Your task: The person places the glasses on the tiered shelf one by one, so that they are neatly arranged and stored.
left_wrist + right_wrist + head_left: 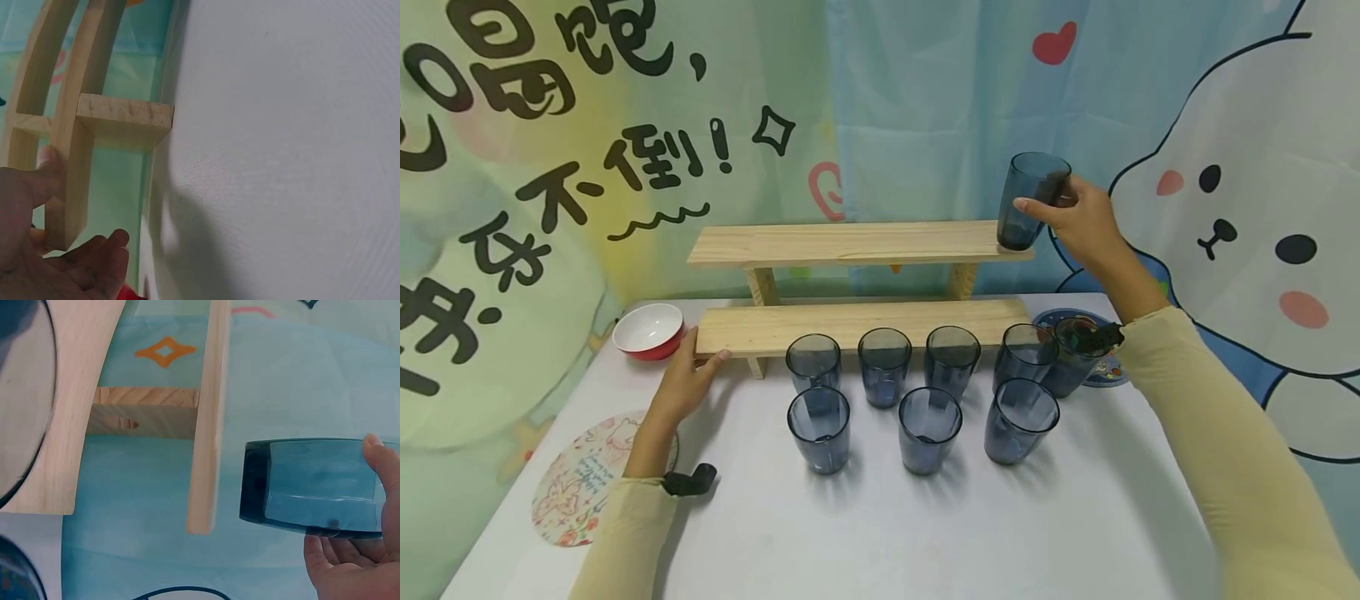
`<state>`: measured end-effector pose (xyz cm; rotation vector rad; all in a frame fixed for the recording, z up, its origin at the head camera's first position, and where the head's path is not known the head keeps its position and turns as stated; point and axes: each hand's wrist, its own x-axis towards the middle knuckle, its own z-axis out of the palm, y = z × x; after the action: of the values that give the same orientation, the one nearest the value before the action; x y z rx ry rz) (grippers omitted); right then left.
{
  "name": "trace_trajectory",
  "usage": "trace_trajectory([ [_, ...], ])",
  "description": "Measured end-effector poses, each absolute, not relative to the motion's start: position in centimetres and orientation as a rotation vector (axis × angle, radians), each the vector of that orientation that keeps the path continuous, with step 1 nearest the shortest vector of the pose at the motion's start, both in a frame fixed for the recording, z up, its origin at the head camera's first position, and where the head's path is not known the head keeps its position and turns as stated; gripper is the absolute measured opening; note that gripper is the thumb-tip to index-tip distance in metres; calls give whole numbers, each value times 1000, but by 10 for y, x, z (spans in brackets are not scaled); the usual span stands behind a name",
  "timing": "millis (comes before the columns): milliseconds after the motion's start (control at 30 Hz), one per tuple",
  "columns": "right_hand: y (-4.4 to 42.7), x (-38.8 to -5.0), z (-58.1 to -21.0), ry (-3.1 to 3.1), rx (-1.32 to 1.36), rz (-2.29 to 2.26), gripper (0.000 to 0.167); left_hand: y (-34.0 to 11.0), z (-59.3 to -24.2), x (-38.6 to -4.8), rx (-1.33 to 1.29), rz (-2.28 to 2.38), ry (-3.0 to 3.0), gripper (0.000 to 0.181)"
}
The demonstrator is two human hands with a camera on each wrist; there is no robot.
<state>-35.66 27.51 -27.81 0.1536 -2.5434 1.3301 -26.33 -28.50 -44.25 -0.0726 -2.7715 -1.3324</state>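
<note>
A blue-grey drinking glass [1019, 220] is gripped by my right hand [1086, 223], thumb on one side and fingers on the other. The right wrist view shows a gap between the glass's base [255, 482] and the upper board [207, 450]. My left hand [685, 379] holds the left end of the lower board of a two-step wooden shelf [850, 327]. In the left wrist view its thumb [49, 169] lies against the board, and several fingers extend past the other side. Several matching glasses [929, 437] stand upright on the table before the shelf.
A red bowl with white inside [651, 327] sits left of the shelf. A round patterned mat [576, 492] lies partly under my left forearm. Behind the right-hand glasses is a blue patterned plate [1108, 373]. A printed curtain [910, 100] hangs behind the white table [925, 542].
</note>
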Motion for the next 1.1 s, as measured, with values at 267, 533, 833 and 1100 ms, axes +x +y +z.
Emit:
trace_trajectory([
  [267,267,-382,-283,-2552,74,1314,51,-285,-442,-265,-55,-1329,-2784,79],
  [533,260,-390,-289,-2573,3,1376,64,-288,-444,-264,-58,-1326,-2779,78],
  [833,257,-390,-297,-2562,70,1262,68,-288,-444,-265,-44,-1300,-2802,80],
  [1100,261,-378,-291,-2593,83,1335,112,-287,-444,-265,-53,-1318,-2790,79],
])
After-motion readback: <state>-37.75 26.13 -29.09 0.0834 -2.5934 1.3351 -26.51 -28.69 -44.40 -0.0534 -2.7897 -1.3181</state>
